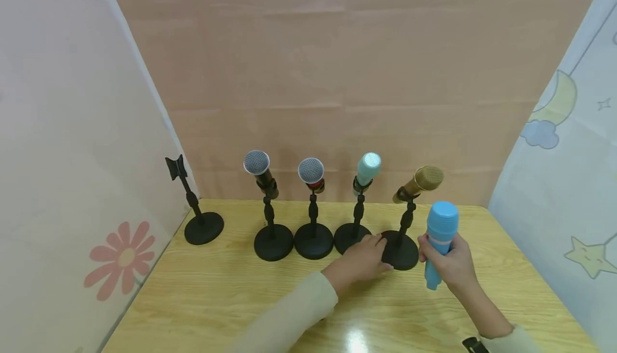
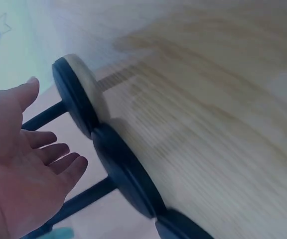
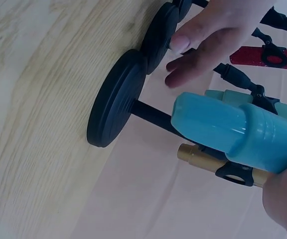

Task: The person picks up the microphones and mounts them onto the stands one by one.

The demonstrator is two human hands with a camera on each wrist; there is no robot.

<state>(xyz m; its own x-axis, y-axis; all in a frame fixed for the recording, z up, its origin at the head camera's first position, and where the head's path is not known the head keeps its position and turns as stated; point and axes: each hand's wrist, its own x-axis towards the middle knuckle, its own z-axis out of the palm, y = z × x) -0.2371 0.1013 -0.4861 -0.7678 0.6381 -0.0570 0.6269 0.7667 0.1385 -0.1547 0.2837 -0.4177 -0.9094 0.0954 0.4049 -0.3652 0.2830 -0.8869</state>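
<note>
My right hand [image 1: 455, 264] grips a light blue microphone [image 1: 442, 222] by its handle, head up, above the right side of the table. In the right wrist view the blue handle [image 3: 211, 122] hides part of a stand's pole. My left hand [image 1: 361, 259] reaches low, its fingers relaxed beside the round black base [image 1: 401, 252] under a gold microphone [image 1: 426, 178]. In the left wrist view that hand [image 2: 29, 169] shows its palm, with nothing in it. Just left of it is the stand of a mint-green microphone [image 1: 369, 166].
Farther left, a silver-headed microphone with a red body [image 1: 310, 171] and one with a dark body [image 1: 257, 163] sit on black stands. A bare black stand [image 1: 203, 228] is at the far left of the wooden table [image 1: 217, 310]. Walls rise behind and at both sides.
</note>
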